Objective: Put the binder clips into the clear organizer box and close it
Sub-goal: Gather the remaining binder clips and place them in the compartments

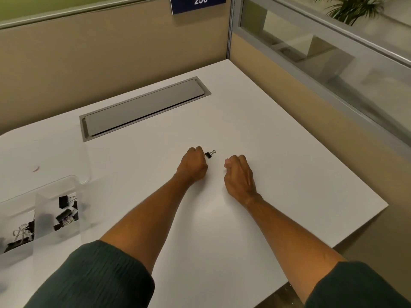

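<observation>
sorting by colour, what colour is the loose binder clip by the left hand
Black body with silver wire handles, in the head view.

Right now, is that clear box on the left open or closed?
Open: the clear organizer box shows no lid over the binder clips inside.

I see one small black binder clip (209,154) with silver wire handles on the white desk, mid-surface. The clear organizer box (55,185) sits open at far left, several black clips (65,215) inside its compartments.
</observation>
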Demonstrator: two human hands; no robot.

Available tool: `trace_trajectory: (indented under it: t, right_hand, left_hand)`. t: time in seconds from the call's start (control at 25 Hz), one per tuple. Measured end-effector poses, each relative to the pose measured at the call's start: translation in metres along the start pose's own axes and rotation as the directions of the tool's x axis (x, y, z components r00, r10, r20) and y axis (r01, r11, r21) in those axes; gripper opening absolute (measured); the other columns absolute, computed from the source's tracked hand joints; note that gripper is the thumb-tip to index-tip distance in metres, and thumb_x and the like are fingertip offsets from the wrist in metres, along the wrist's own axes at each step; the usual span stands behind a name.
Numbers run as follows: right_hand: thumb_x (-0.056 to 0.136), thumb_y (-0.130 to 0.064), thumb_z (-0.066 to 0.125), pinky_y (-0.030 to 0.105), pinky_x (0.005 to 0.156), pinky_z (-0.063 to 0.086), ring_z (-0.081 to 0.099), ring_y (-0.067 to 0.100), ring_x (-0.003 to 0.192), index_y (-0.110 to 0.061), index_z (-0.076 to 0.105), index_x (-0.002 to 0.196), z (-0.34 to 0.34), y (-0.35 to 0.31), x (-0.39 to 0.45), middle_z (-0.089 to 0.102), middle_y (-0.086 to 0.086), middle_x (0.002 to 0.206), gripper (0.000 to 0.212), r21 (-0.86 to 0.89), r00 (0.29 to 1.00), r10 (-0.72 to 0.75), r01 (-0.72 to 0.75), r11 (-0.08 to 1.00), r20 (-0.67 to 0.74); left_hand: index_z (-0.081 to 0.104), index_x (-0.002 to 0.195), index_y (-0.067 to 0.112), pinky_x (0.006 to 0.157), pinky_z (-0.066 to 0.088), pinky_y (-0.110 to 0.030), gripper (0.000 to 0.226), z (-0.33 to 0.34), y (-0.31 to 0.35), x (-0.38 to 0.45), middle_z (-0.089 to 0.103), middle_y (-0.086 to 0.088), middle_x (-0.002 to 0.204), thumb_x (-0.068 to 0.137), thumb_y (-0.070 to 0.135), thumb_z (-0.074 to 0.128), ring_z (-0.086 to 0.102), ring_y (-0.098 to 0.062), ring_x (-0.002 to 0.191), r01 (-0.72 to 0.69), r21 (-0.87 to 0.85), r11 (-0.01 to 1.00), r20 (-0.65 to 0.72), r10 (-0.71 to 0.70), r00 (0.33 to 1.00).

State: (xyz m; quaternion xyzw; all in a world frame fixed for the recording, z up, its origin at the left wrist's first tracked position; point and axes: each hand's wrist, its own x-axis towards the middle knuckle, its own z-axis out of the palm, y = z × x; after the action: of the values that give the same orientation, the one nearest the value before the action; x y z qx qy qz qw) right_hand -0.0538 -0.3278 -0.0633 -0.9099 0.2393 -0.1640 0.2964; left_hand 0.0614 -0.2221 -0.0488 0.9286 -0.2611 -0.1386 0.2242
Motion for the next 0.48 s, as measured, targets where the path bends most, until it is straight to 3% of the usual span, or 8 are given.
trace_trajectory:
  t: [0.24, 0.48]
  right_hand:
    - [0.096, -0.003, 0.046, 0.036, 0.076, 0.046, 0.061, 0.033, 0.088, -0.001, 0.060, 0.096, 0.006, 0.002, 0.008, 0.065, 0.016, 0.094, 0.015, 0.022, 1.000, -0.001, 0.002, 1.000, -0.025]
    - [0.095, -0.001, 0.044, 0.033, 0.078, 0.049, 0.061, 0.028, 0.090, -0.002, 0.060, 0.103, 0.007, 0.002, 0.012, 0.066, 0.014, 0.098, 0.017, 0.008, 1.000, 0.019, -0.019, 1.000, 0.006]
  left_hand:
    - [0.048, 0.116, 0.001, 0.083, 0.040, -0.035, 0.042, 0.003, 0.001, 0.013, 0.048, -0.016, 0.114, 0.095, 0.038, 0.051, 0.050, -0.031, 0.102, -0.082, 0.083, 0.993, 0.056, 0.078, 0.995]
    - [0.047, 0.109, 0.002, 0.078, 0.039, -0.034, 0.024, 0.011, 0.001, 0.008, 0.050, -0.016, 0.111, 0.100, 0.024, 0.041, 0.051, -0.031, 0.096, -0.127, 0.095, 0.987, 0.040, 0.124, 0.991]
